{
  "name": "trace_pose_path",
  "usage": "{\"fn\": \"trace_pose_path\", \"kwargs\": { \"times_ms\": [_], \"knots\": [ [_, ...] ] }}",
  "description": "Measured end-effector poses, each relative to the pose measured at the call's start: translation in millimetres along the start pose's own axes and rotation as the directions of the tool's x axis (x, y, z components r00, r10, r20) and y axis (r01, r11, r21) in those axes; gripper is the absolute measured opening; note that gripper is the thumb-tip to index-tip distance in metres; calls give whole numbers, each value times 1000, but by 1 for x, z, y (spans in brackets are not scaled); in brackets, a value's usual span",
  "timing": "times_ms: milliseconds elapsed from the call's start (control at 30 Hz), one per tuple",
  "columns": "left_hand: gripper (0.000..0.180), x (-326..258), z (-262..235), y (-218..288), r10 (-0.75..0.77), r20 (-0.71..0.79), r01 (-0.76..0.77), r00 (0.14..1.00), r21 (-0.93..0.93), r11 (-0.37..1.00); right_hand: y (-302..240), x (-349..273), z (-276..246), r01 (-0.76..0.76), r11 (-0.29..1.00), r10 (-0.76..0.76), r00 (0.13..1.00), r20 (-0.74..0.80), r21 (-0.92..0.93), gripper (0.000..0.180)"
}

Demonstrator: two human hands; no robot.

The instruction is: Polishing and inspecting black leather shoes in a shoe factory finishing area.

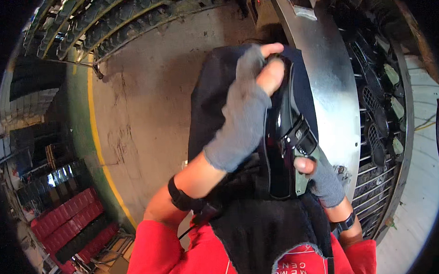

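Note:
A glossy black shoe (279, 120) with a buckled strap (299, 136) is held lengthwise in front of my body. Pale green material, which looks like a shoe last (301, 180), shows at its lower end. My left hand (251, 87), in a grey fingerless glove, is closed over the far end of the shoe, thumb and fingertips bare. Lower on the right side, my right hand (322, 179) in a matching glove grips the shoe near the strap. Its thumb lies against the side, and its other fingers are hidden behind. A black apron (271, 227) covers my front beneath the shoe.
A metal surface (331, 85) curves along my right, beside a rack (381, 194) holding several dark shoes. Shelving (129, 31) with rows of dark items stands at the far left. A yellow floor line (99, 146) runs past dark red stacked pieces (70, 217).

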State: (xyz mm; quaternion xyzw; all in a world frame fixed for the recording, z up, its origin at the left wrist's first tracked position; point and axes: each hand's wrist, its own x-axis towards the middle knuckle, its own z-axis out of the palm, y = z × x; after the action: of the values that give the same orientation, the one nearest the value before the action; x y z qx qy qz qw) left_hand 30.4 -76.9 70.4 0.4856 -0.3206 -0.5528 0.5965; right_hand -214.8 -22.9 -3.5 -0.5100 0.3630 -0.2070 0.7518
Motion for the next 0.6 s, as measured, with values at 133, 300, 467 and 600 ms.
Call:
{"fn": "trace_pose_path", "kwargs": {
  "times_ms": [133, 300, 467, 600],
  "knots": [
    [64, -44, 2, -24, 302, -77, -286, 950, 168, 943, -70, 2, 49, -147, 971, 194, 945, -264, 186, 78],
    [57, -2, 11, -30, 397, 275, -483, 876, 506, 715, -71, 9, 33, -61, 884, 234, 915, -328, 463, 55],
    [78, 14, -15, -73, -292, 411, 289, 864, 71, 955, -50, -60, -69, 177, 850, 172, 797, -579, 496, 48],
    [52, -15, -56, -101, -316, 359, 226, 878, 270, 936, 20, -224, -204, 88, 996, -26, 237, -971, -5, 46]
  ]
}}
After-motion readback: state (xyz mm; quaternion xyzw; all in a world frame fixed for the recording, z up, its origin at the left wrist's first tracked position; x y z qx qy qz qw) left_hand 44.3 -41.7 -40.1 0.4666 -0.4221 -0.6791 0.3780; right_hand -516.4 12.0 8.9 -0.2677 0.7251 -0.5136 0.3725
